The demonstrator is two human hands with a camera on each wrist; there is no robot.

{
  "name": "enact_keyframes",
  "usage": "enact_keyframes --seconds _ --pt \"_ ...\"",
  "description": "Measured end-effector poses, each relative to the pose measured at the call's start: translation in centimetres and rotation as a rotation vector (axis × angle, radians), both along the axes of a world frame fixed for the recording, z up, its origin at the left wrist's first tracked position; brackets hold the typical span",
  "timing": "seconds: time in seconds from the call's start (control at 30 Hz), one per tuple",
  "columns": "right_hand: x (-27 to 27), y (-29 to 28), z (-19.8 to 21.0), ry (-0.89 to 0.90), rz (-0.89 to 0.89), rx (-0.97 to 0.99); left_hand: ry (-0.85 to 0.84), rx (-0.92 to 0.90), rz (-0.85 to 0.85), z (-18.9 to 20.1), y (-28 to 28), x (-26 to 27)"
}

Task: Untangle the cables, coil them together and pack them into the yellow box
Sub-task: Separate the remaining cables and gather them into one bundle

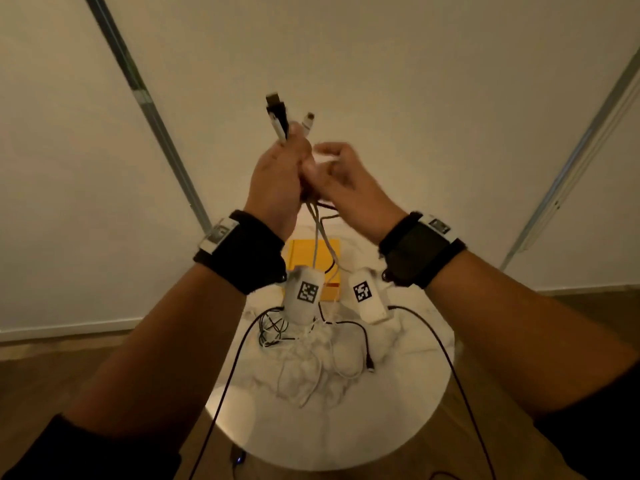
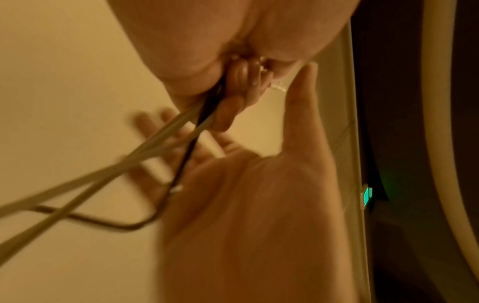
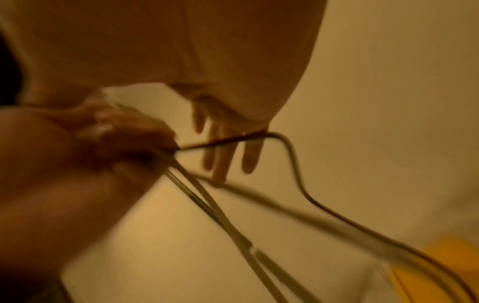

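Note:
My left hand [image 1: 277, 174] is raised above the table and grips a bunch of cable ends; a black USB plug [image 1: 276, 102] and white plugs [image 1: 307, 120] stick up out of the fist. White and black cables [image 1: 317, 244] hang from it to a tangled pile [image 1: 304, 344] on the table. My right hand [image 1: 346, 174] is close beside the left. Its fingers [image 3: 225, 153] are straight and spread, with a black cable [image 3: 293, 155] lying across them. The left wrist view shows my left fingers [image 2: 230, 106] curled round the cables [image 2: 160, 143]. The yellow box [image 1: 298, 251] lies flat behind the pile.
A round white marble table [image 1: 398, 410] carries the pile and the box. Two white tagged wrist cameras [image 1: 306, 292] hang below my wrists, and their black leads [image 1: 228, 375] run down past the table edge. Behind are a plain wall, metal poles [image 1: 152, 116] and a wooden floor.

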State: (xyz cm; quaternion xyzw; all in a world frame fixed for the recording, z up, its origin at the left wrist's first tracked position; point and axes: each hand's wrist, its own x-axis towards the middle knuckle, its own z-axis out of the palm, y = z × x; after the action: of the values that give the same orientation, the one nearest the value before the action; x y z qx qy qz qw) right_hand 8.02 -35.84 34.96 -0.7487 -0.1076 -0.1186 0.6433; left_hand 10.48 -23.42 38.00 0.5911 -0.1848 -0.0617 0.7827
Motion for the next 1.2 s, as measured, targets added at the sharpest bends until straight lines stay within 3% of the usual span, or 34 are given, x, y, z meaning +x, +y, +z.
enact_keyframes --seconds 0.07,0.17,0.3,0.43,0.57,0.7,0.83,0.9,0.97,1.03,1.2 --pt "-0.2 1.1 -1.9 0.049 0.154 -0.027 -0.064 -0.012 -0.022 1.6 0.5 0.4" --pt "-0.2 1.5 -4.7 0.023 0.096 -0.292 -0.19 0.023 0.064 2.6 1.8 0.8" --pt "0.4 -0.3 -9.0 0.073 0.018 -0.447 -0.369 0.12 0.304 2.7 4.2 1.9" --pt "0.8 -2.3 -11.0 0.144 -0.07 -0.514 -0.682 0.485 0.545 1.8 5.9 2.7" --pt "1.3 -1.9 -9.2 0.083 -0.111 -0.58 -0.774 0.993 0.39 0.1 6.5 2.5" --pt "1.2 -0.2 -6.0 -0.033 -0.106 -0.601 -0.706 1.406 0.002 -2.8 5.7 1.7" --pt "0.7 0.5 -4.2 -0.079 -0.12 -0.575 -0.534 1.183 -0.136 -6.0 6.2 2.2" --pt "0.8 0.2 -4.7 -0.097 -0.144 -0.542 -0.346 0.883 -0.137 -5.9 6.2 1.9" --pt "1.1 0.0 -6.6 -0.08 -0.16 -0.511 -0.104 0.45 -0.068 -4.6 6.0 1.2" --pt "0.8 0.1 -9.4 -0.01 -0.143 -0.461 0.029 0.163 -0.005 -2.6 6.1 0.8" --pt "0.5 -1.0 -16.4 0.179 -0.161 -0.344 0.011 -0.15 0.098 1.3 7.8 1.3"
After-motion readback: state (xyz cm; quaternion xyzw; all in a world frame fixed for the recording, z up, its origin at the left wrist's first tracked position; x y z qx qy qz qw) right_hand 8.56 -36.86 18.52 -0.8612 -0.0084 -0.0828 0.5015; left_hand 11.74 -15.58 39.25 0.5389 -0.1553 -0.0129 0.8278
